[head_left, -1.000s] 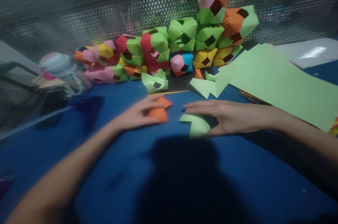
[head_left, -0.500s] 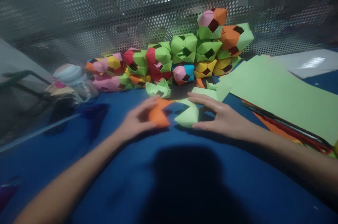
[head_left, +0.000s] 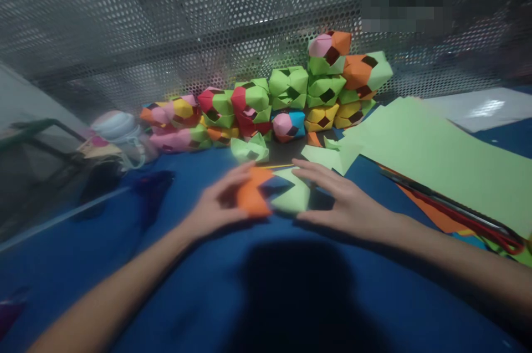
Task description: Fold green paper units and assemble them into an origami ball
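Between my thumb and fingers, my left hand (head_left: pixel 224 198) grips an orange folded paper piece (head_left: pixel 252 193) by its outer side. My right hand (head_left: pixel 336 195) holds a pale green folded paper piece (head_left: pixel 296 192) the same way. The pieces face each other low over the blue tabletop, points turned inward. At their lower edge they come very close; blur hides whether they touch. Just behind them lies another pale green folded paper piece (head_left: pixel 250 149).
Stacked multicoloured paper origami blocks (head_left: pixel 288 87) line the back against a perforated metal panel (head_left: pixel 199 15). Pale green paper sheets (head_left: pixel 440 148) lie at right, with red-handled scissors (head_left: pixel 465 211) on their near edge. A white-lidded container (head_left: pixel 116 127) and a dark blue object (head_left: pixel 152 192) are at left.
The orange and pale green pieces have come closer together, the gap between them narrowing. The whole scene sits slightly lower in view as the camera tilts.
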{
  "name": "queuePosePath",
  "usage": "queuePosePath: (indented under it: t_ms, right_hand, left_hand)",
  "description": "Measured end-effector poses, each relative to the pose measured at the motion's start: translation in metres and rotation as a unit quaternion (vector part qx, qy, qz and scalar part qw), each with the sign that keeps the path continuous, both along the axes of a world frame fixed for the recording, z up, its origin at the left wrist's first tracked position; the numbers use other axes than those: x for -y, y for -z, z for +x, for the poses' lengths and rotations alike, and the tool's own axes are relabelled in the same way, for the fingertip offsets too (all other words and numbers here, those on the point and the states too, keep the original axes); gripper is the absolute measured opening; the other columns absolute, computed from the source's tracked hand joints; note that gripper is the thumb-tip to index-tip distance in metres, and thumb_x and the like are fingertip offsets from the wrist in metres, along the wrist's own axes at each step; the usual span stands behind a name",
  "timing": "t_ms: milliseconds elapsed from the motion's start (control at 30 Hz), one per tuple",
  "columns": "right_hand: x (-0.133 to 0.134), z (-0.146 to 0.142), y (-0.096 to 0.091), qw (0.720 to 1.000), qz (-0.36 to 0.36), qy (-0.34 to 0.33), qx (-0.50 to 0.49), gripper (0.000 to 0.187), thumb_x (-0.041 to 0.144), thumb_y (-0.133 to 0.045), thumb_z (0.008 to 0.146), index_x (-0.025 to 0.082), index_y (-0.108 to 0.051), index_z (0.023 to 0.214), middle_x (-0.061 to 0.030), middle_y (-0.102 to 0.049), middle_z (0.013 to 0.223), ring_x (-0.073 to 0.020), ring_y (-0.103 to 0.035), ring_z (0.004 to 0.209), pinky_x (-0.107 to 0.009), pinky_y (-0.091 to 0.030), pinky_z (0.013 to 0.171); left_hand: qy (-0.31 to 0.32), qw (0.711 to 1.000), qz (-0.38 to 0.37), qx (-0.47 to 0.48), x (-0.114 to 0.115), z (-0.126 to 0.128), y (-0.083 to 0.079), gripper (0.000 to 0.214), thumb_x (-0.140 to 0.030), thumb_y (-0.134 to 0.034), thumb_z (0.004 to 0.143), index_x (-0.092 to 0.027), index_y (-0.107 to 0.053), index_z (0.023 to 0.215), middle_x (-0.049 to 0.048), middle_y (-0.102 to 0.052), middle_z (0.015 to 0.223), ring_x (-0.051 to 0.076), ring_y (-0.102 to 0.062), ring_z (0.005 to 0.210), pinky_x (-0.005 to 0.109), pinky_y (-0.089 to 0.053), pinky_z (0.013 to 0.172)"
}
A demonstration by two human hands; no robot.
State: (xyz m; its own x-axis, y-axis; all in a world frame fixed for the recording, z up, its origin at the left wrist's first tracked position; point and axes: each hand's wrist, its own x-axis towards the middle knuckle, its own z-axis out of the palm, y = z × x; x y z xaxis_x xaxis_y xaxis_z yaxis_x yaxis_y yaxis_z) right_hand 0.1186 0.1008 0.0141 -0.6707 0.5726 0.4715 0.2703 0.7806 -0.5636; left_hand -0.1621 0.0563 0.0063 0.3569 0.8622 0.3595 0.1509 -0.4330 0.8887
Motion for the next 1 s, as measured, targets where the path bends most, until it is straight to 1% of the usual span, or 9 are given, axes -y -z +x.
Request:
queuePosePath:
  t_ms: [133, 233, 400, 467, 567, 633, 767, 867, 1000]
  right_hand:
    - [0.000, 0.002, 0.000, 0.999, 0.034, -0.002, 0.009, 0.059, 0.035, -0.062, 0.082, 0.019, -0.041, 0.135, -0.0166, -0.040, 0.142, -0.0272, -0.042, 0.130, -0.046, -0.042, 0.103]
    - [0.001, 0.001, -0.001, 0.999, 0.028, -0.006, 0.024, 0.060, 0.035, -0.062, 0.082, 0.018, -0.040, 0.135, -0.0177, -0.039, 0.143, -0.0282, -0.040, 0.131, -0.047, -0.040, 0.104]
    - [0.004, -0.003, 0.001, 0.999, -0.024, -0.013, 0.030, 0.063, 0.036, -0.062, 0.080, 0.020, -0.040, 0.136, -0.0174, -0.038, 0.144, -0.0291, -0.036, 0.133, -0.050, -0.038, 0.105]
    - [0.004, -0.003, 0.000, 0.998, -0.046, -0.014, 0.033, 0.063, 0.038, -0.063, 0.079, 0.019, -0.041, 0.135, -0.0171, -0.038, 0.144, -0.0290, -0.035, 0.133, -0.049, -0.037, 0.105]
    - [0.002, -0.001, -0.007, 0.995, -0.084, -0.025, 0.045, 0.062, 0.039, -0.064, 0.078, 0.016, -0.045, 0.132, -0.0163, -0.039, 0.143, -0.0270, -0.035, 0.134, -0.046, -0.036, 0.107]
    - [0.001, 0.001, -0.014, 0.991, -0.120, -0.029, 0.055, 0.061, 0.039, -0.065, 0.076, 0.016, -0.048, 0.130, -0.0140, -0.042, 0.142, -0.0258, -0.038, 0.132, -0.043, -0.037, 0.107]
    - [0.000, 0.003, -0.023, 0.980, -0.189, -0.010, 0.064, 0.058, 0.039, -0.065, 0.076, 0.022, -0.051, 0.129, -0.0078, -0.046, 0.139, -0.0246, -0.041, 0.130, -0.041, -0.042, 0.103]
    - [0.000, 0.002, -0.024, 0.976, -0.210, 0.002, 0.058, 0.057, 0.038, -0.065, 0.075, 0.025, -0.051, 0.129, -0.0058, -0.047, 0.139, -0.0254, -0.044, 0.128, -0.039, -0.047, 0.098]
    - [-0.001, 0.003, -0.024, 0.971, -0.230, -0.001, 0.059, 0.056, 0.040, -0.064, 0.075, 0.025, -0.053, 0.127, -0.0054, -0.051, 0.136, -0.0268, -0.050, 0.123, -0.040, -0.051, 0.093]
  left_hand:
    - [0.002, 1.000, -0.005, -0.001, 0.002, 0.001, -0.001, 0.058, -0.029, -0.075, 0.068, -0.035, -0.056, 0.122, 0.0062, -0.037, 0.147, 0.030, -0.030, 0.137, 0.051, -0.027, 0.111]
    - [-0.004, 1.000, -0.009, -0.011, 0.004, 0.002, -0.003, 0.059, -0.029, -0.076, 0.067, -0.036, -0.056, 0.122, 0.0060, -0.037, 0.146, 0.031, -0.030, 0.136, 0.052, -0.026, 0.111]
    - [-0.014, 0.999, -0.025, -0.021, 0.005, 0.004, 0.000, 0.060, -0.030, -0.078, 0.065, -0.037, -0.057, 0.121, 0.0061, -0.038, 0.146, 0.032, -0.031, 0.136, 0.055, -0.025, 0.111]
    - [-0.016, 0.999, -0.032, -0.021, 0.005, 0.003, 0.001, 0.060, -0.032, -0.078, 0.065, -0.036, -0.058, 0.121, 0.0065, -0.038, 0.146, 0.032, -0.031, 0.136, 0.054, -0.025, 0.111]
    - [-0.015, 0.999, -0.043, -0.018, 0.005, 0.003, 0.001, 0.060, -0.032, -0.078, 0.065, -0.035, -0.057, 0.121, 0.0067, -0.037, 0.147, 0.031, -0.032, 0.135, 0.054, -0.025, 0.111]
    - [-0.010, 0.999, -0.052, -0.014, 0.004, 0.003, 0.000, 0.060, -0.031, -0.077, 0.065, -0.035, -0.057, 0.122, 0.0070, -0.037, 0.147, 0.032, -0.032, 0.135, 0.053, -0.025, 0.110]
    - [0.002, 0.997, -0.076, 0.013, 0.004, 0.008, -0.002, 0.057, -0.027, -0.075, 0.069, -0.034, -0.057, 0.123, 0.0070, -0.036, 0.147, 0.031, -0.032, 0.136, 0.050, -0.030, 0.109]
    - [0.001, 0.995, -0.090, 0.034, 0.005, 0.012, -0.002, 0.055, -0.026, -0.074, 0.070, -0.035, -0.057, 0.122, 0.0053, -0.038, 0.147, 0.030, -0.031, 0.136, 0.048, -0.032, 0.108]
    - [-0.013, 0.993, -0.108, 0.036, 0.005, 0.012, 0.001, 0.051, -0.031, -0.074, 0.070, -0.035, -0.060, 0.119, 0.0048, -0.038, 0.146, 0.031, -0.030, 0.137, 0.049, -0.032, 0.108]
